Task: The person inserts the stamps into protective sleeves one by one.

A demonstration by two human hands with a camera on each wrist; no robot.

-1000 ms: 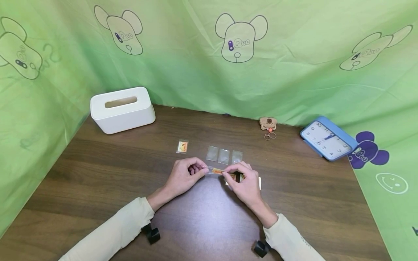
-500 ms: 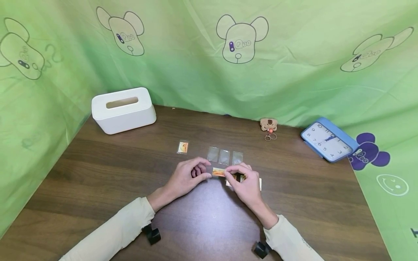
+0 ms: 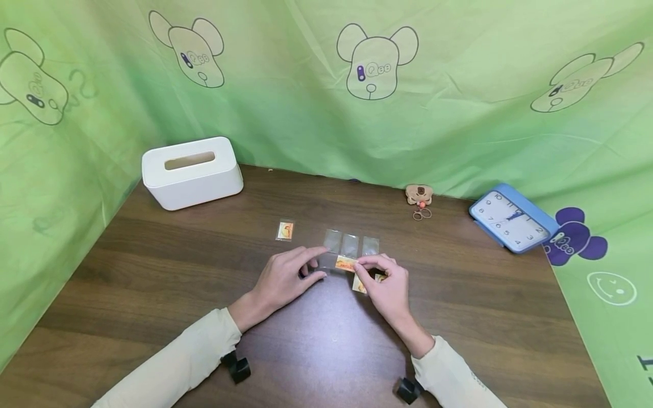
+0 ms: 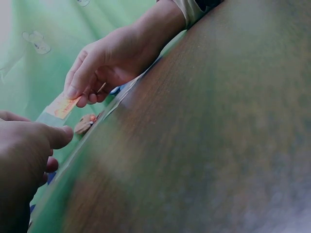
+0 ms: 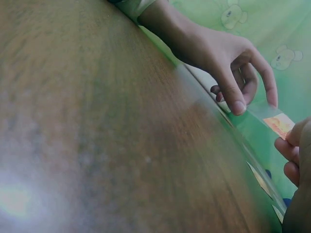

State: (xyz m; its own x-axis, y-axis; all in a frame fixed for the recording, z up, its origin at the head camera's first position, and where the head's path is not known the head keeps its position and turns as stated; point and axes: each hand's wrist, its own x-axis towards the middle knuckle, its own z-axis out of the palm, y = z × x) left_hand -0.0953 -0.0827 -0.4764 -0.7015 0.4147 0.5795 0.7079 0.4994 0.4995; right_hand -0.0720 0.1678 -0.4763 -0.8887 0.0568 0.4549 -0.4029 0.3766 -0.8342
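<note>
At the right end of a clear plastic sleeve (image 3: 327, 260), my right hand (image 3: 386, 281) pinches a small orange-and-yellow printed card (image 3: 345, 264) that lies in that end. My left hand (image 3: 287, 276) has thumb and index finger apart at the sleeve's left end, one near each long edge; whether they touch it is hard to tell. In the right wrist view the sleeve (image 5: 260, 112) spans between both hands. Another printed card (image 3: 359, 284) lies under my right hand, partly hidden. Several clear sleeves (image 3: 350, 245) lie in a row just beyond the hands.
A sleeved card (image 3: 285, 230) lies farther left. At the back stand a white tissue box (image 3: 194, 175) on the left and a blue clock (image 3: 512, 218) on the right. A brown bear-shaped keyring (image 3: 419, 194) lies near the green curtain (image 3: 285, 113).
My left finger and thumb have come off their pinch on the sleeve and spread apart. The held sleeve and card have turned flatter toward the head view, showing more of the print.
</note>
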